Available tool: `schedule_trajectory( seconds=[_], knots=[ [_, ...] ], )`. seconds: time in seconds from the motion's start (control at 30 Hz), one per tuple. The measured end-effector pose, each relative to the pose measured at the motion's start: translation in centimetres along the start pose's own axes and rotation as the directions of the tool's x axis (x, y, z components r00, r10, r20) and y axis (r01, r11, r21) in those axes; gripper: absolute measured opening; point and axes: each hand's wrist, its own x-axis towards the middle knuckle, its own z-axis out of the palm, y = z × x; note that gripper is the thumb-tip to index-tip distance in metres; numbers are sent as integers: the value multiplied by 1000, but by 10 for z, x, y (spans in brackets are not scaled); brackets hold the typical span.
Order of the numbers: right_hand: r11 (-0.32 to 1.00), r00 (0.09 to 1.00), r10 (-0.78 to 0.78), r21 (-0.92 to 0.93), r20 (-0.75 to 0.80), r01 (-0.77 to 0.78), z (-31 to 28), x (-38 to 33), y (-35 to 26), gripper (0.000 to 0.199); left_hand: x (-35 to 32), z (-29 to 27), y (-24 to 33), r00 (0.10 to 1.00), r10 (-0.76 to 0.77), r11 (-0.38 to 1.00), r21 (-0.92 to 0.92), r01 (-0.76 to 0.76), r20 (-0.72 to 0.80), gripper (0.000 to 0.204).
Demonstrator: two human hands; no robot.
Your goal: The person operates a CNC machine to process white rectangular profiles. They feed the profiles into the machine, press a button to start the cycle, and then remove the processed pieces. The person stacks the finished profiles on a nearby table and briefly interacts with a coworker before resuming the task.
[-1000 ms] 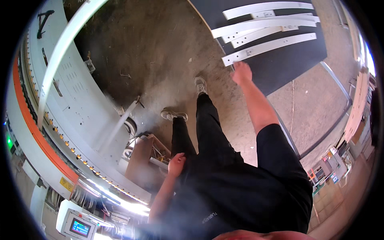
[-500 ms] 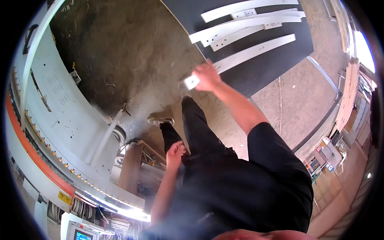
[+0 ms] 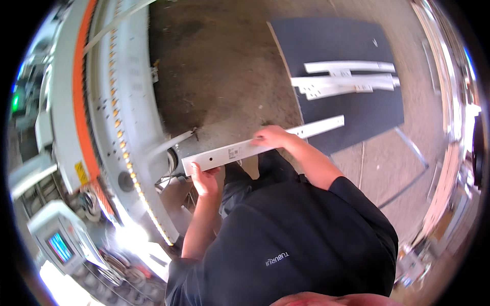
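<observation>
- White strip (image 3: 263, 144): a long, narrow, flat panel piece with a smooth pale face, squared ends and a small label patch near its middle; a few tiny holes dot the end nearest the machine.
- It sits in the air in front of the person, running from the machine's side across to the near-left corner of the dark board (image 3: 352, 109), and tilts up slightly toward the board end.
- Left hand (image 3: 205, 179): grip closed under the strip's machine-side end, fingers curled over its lower edge.
- Right hand (image 3: 273, 136): grip closed on top of the strip near its middle, palm down, fingers wrapped over the far edge.
- Dark board: a matt, charcoal rectangular sheet lying flat on the floor, with more white strips (image 3: 347, 81) of the same kind stacked loosely toward its far edge, well apart from the held one.
- Concrete floor (image 3: 219, 76): rough, dusty grey-brown, scuffed and speckled.
- Machine (image 3: 109, 112): a long pale metal body with an orange band and a row of small yellow rollers along its edge, at the person's left.
- Against half a second ago: the right hand then gripped the strip alone at one end and the left hung by the hip; now both hands carry it, and it has swung round toward the machine.
</observation>
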Motion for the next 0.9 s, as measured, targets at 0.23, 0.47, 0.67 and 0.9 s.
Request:
schedule_trajectory(
  seconds=[0.23, 0.47, 0.67, 0.9],
  knots=[
    [977, 982, 188, -107, 10, -186, 5, -55, -10, 51, 5, -172, 133, 873, 83, 989, -67, -132, -481, 52],
    [984, 980, 163, -51, -115, -170, 69, -31, -91, 54, 27, -294, 183, 877, 294, 943, -33, -331, -380, 25],
    [988, 983, 143, -46, -118, -150, 116, 19, -173, 52, 43, -356, 205, 831, 386, 891, -72, -448, -400, 29],
    [991, 989, 114, -54, -98, -119, 144, 52, -240, 48, 65, -402, 183, 809, 421, 900, 74, -431, -410, 64]
  ],
)
